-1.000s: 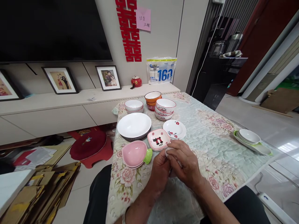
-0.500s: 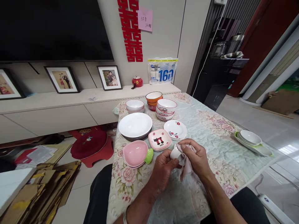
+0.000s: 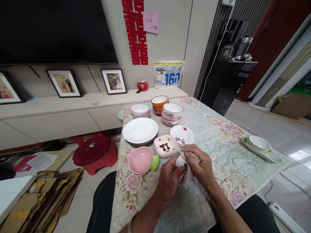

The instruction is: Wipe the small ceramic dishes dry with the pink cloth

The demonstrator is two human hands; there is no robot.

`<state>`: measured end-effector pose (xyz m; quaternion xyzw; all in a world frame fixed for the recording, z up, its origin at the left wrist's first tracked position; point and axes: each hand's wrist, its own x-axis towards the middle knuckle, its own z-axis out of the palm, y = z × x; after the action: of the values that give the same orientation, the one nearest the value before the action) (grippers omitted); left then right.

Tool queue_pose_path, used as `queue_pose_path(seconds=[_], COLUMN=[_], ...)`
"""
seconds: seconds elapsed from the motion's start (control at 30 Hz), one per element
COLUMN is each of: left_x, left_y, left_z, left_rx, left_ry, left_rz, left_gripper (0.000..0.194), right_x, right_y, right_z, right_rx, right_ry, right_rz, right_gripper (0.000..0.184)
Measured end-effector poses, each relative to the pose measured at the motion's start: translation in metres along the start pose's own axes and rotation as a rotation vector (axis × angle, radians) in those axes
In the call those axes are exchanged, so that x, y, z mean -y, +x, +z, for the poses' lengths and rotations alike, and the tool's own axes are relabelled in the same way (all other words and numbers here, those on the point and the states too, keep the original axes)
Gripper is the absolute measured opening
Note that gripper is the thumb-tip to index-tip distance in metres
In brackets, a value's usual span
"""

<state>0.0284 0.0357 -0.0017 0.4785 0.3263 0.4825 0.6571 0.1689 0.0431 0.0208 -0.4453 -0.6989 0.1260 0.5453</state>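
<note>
Near the front of the table, my left hand [image 3: 170,174] is closed around a small white cup [image 3: 179,162], which is partly hidden by my fingers. My right hand [image 3: 201,165] grips a pale pink cloth [image 3: 186,176] and presses it against the cup's rim and inside. Just beyond my hands sit a square pink cat dish [image 3: 166,146] and a stack of white plates with red flowers [image 3: 181,134]. Left of them is a pink fruit-shaped dish [image 3: 140,159] with a green leaf handle.
Large white plates [image 3: 140,130], white bowls [image 3: 140,110], orange bowls [image 3: 159,101] and red-rimmed bowls [image 3: 172,111] stand farther back on the floral tablecloth [image 3: 136,191]. Small bowls [image 3: 259,142] rest on a green-edged dish at right. A red stool [image 3: 94,155] and flattened cardboard [image 3: 29,204] lie left.
Both hands have shifted slightly left with the cup. My right hand has turned the cloth farther over the cup, so less of the cup shows.
</note>
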Motion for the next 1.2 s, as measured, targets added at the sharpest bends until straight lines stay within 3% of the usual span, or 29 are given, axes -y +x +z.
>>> queue_pose_path(seconds=[0.07, 0.13, 0.27, 0.33, 0.53, 0.63, 0.7, 0.77, 0.87, 1.03, 1.13, 1.2], left_x=[0.001, 0.000, -0.005, -0.005, 0.006, 0.004, 0.000, -0.003, -0.004, -0.006, -0.007, -0.006], left_y=[0.000, 0.000, 0.000, 0.000, -0.001, 0.000, 0.000, -0.001, -0.002, -0.001, 0.000, -0.001], left_z=[0.000, 0.002, 0.004, 0.004, 0.001, 0.002, 0.003, 0.003, 0.003, 0.004, 0.004, 0.003], left_rx=[-0.001, -0.013, -0.038, -0.029, -0.011, -0.005, 0.003, 0.032, 0.069, -0.013, -0.039, -0.025], left_ry=[-0.030, -0.070, -0.107, -0.129, -0.244, -0.295, -0.284, -0.278, -0.237, -0.082, -0.045, -0.053], left_rz=[-0.023, -0.034, -0.016, -0.008, -0.026, -0.043, -0.068, -0.109, -0.145, -0.002, 0.047, 0.014], left_gripper=[0.021, 0.023, 0.022, 0.020, 0.027, 0.028, 0.025, 0.024, 0.020, 0.015, 0.014, 0.014], right_x=[-0.003, 0.000, 0.011, 0.012, 0.003, 0.000, -0.001, -0.001, 0.001, 0.011, 0.010, 0.005], right_y=[0.000, -0.002, -0.006, -0.006, -0.004, -0.004, -0.002, -0.001, 0.001, -0.002, -0.003, -0.001], right_z=[-0.002, 0.000, 0.009, 0.009, 0.003, -0.001, -0.006, -0.011, -0.012, 0.004, 0.007, 0.004], right_rx=[-0.060, -0.080, 0.012, 0.038, -0.078, -0.042, -0.006, 0.036, 0.098, 0.110, 0.106, 0.046], right_ry=[-0.023, -0.060, -0.077, -0.052, 0.141, 0.243, 0.264, 0.214, 0.077, -0.079, -0.079, -0.029], right_rz=[0.054, 0.012, -0.185, -0.201, 0.213, 0.417, 0.467, 0.385, 0.138, -0.135, -0.174, -0.079], right_gripper=[0.019, 0.018, 0.023, 0.023, 0.014, 0.018, 0.018, 0.017, 0.014, 0.018, 0.017, 0.016])
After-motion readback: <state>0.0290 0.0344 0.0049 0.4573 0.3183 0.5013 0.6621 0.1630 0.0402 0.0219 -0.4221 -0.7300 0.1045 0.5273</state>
